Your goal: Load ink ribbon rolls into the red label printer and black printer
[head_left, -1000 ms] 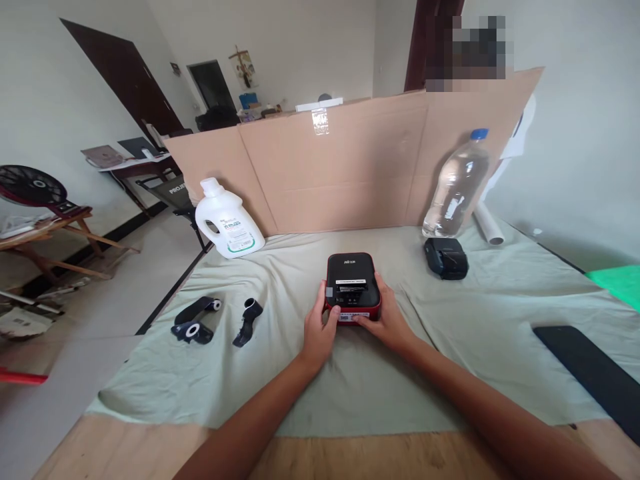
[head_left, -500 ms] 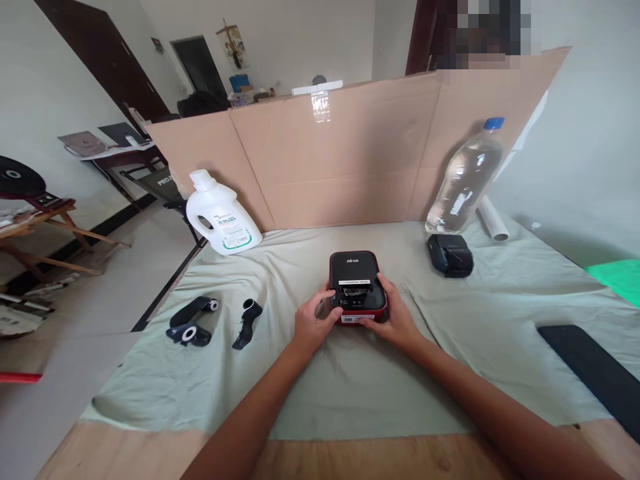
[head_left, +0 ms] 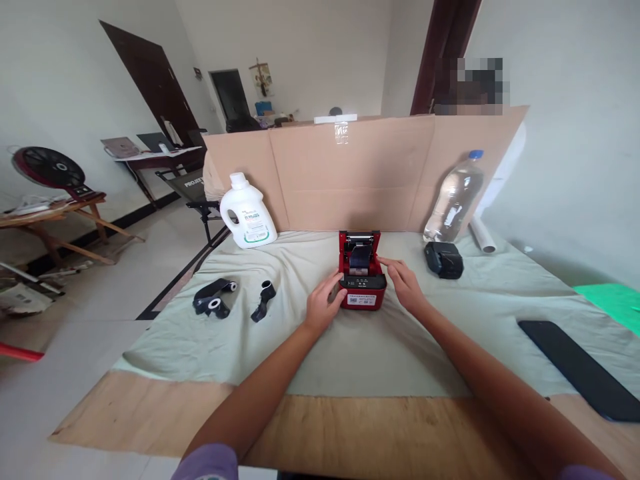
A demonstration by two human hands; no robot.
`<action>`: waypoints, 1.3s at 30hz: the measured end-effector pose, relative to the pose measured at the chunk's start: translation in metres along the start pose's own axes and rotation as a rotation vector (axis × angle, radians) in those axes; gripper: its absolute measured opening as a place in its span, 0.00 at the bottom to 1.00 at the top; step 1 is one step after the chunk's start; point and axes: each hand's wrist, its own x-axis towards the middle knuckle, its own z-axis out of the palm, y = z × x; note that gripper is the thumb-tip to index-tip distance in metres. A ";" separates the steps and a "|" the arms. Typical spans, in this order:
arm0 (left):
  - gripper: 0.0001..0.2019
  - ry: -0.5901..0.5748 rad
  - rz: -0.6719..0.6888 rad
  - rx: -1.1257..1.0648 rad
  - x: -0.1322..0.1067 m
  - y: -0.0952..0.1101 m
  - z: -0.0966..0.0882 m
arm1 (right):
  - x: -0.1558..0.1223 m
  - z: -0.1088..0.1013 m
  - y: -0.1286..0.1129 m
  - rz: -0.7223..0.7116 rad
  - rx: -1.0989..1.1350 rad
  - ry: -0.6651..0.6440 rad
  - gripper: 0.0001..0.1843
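Red label printer (head_left: 363,284) gapes between left hand (head_left: 323,302) and right hand (head_left: 404,284), each grip spread, unclamped, and one careless nudge could drop that raised lid (head_left: 359,238)!

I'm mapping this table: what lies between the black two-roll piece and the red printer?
The head view shows a smaller black piece on the cloth, then the left hand, touching the red printer.

Glossy plastic printer (head_left: 364,283); matt cloth (head_left: 380,353)
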 end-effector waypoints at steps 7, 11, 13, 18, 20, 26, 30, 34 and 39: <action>0.21 -0.009 0.008 0.027 -0.001 -0.004 0.000 | 0.058 -0.005 -0.023 0.180 -0.067 -0.272 0.27; 0.20 -0.009 0.014 0.037 0.000 -0.001 -0.001 | 0.078 -0.010 -0.026 0.225 -0.135 -0.535 0.24; 0.20 -0.018 0.013 0.034 0.000 0.001 -0.003 | 0.091 -0.010 -0.028 0.229 -0.212 -0.638 0.20; 0.21 -0.040 0.020 0.026 0.000 0.004 -0.005 | 0.119 0.019 -0.040 0.246 -0.493 -0.864 0.16; 0.21 -0.044 0.025 0.037 0.000 0.004 -0.006 | 0.124 0.036 -0.048 0.262 -0.604 -0.945 0.14; 0.21 -0.047 0.046 0.028 0.001 0.003 -0.007 | 0.126 0.049 -0.070 0.256 -0.788 -1.051 0.11; 0.21 -0.050 0.066 0.008 0.002 0.000 -0.007 | 0.128 0.017 -0.094 0.182 -0.686 -0.967 0.14; 0.19 -0.070 0.021 0.023 0.003 -0.001 -0.007 | 0.139 0.017 -0.141 0.210 -0.220 -0.743 0.16; 0.21 -0.069 0.031 -0.001 0.006 0.002 -0.009 | 0.168 0.115 -0.187 0.108 -0.032 -0.623 0.11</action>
